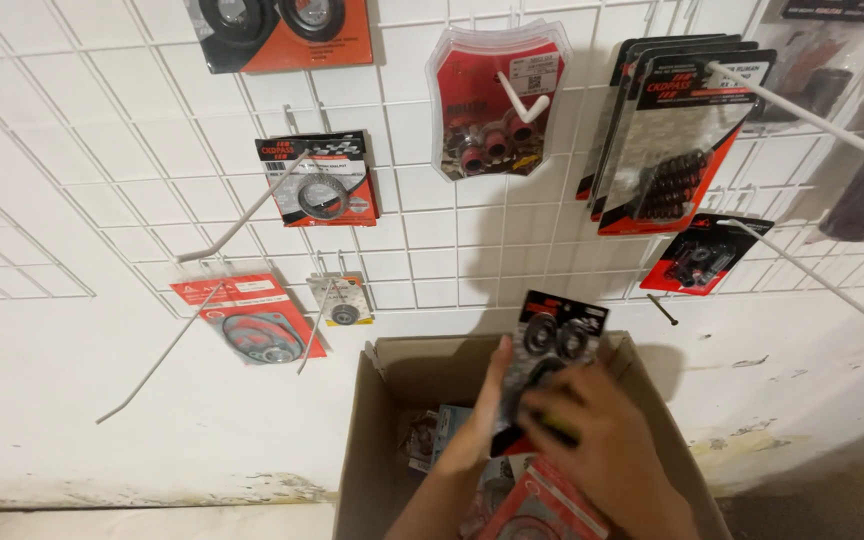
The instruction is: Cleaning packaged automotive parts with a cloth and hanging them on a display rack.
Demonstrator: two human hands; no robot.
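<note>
Cardboard: one brown open box (pixel 392 400) stands against the wall under the rack, flaps up, with loose packets inside.
Wire: one white grid rack (pixel 152 200) covers the wall; long white hooks (pixel 242 213) jut from it.
Hands: two, both the person's own, over the box.
Left hand: the left hand (pixel 487 415) lies flat along the left edge of the held pack, fingers straight, pressing rather than closed around it.
Right hand: the right hand (pixel 602 440) clasps the lower front of the pack, fingers wrapped over it.
Held item: one black blister pack of ring seals (pixel 550 345), a tall rectangle with round dark rings under clear plastic, held upright just above the box mouth.
In the box: a red-and-white pack (pixel 542 505) lies just below the right hand; pale packets (pixel 432 435) lie at the left.
Hung upper row: one orange-and-black card (pixel 282 30); one red clear-shell pack of rollers (pixel 497 100); a stack of about four black-and-red cards (pixel 667 135).
Hung middle: one red gasket card (pixel 322 180); one small black-and-red pack (pixel 702 255).
Hung lower: one red gasket card (pixel 257 315); one small pale pack (pixel 342 298).
Wall: white plaster, scuffed near the floor.
</note>
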